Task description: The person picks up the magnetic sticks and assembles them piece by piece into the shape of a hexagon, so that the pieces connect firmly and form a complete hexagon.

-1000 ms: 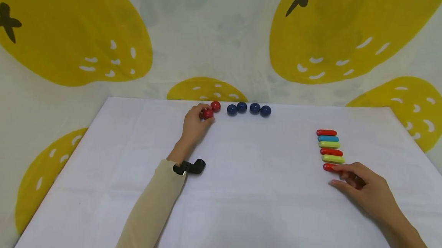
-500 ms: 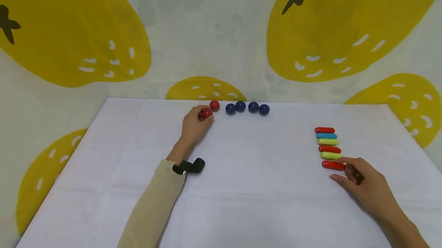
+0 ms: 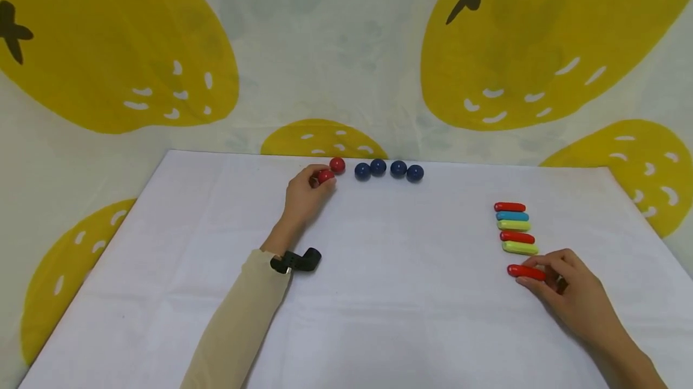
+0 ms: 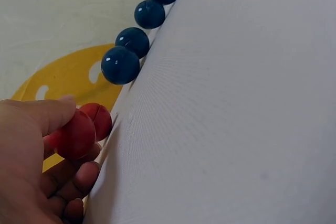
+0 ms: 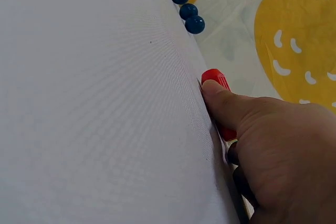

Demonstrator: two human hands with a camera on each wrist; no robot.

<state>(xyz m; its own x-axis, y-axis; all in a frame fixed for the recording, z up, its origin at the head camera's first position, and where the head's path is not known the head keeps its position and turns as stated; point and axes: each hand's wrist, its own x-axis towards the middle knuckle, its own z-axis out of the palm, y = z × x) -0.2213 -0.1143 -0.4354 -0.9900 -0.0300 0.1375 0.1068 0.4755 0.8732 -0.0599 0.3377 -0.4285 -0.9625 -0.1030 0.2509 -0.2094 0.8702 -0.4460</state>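
At the far edge of the table my left hand [image 3: 305,199] pinches a glossy red ball [image 3: 326,176] between thumb and fingers. Just behind it sits a second red ball [image 3: 337,165], which the left wrist view shows partly hidden by the held red ball [image 4: 76,137]. On the right, my right hand [image 3: 576,296] pinches a short red stick [image 3: 524,271] by its right part, thumb on the near side. The right wrist view shows ridges on this red stick [image 5: 212,74]; its middle is behind the thumb. Beyond it lies a yellow-green stick [image 3: 520,248], apart from it.
Several dark blue balls [image 3: 378,167] line the far table edge, right of the red ones. A column of short sticks, among them a blue stick [image 3: 512,216] and a red stick [image 3: 510,207], lies beyond my right hand. Behind the white tabletop [image 3: 379,317] hangs a patterned cloth [image 3: 335,76].
My right thumb and fingers have closed on the nearest red stick, which has moved toward me, away from the yellow-green one. My left hand keeps its hold on the red ball.
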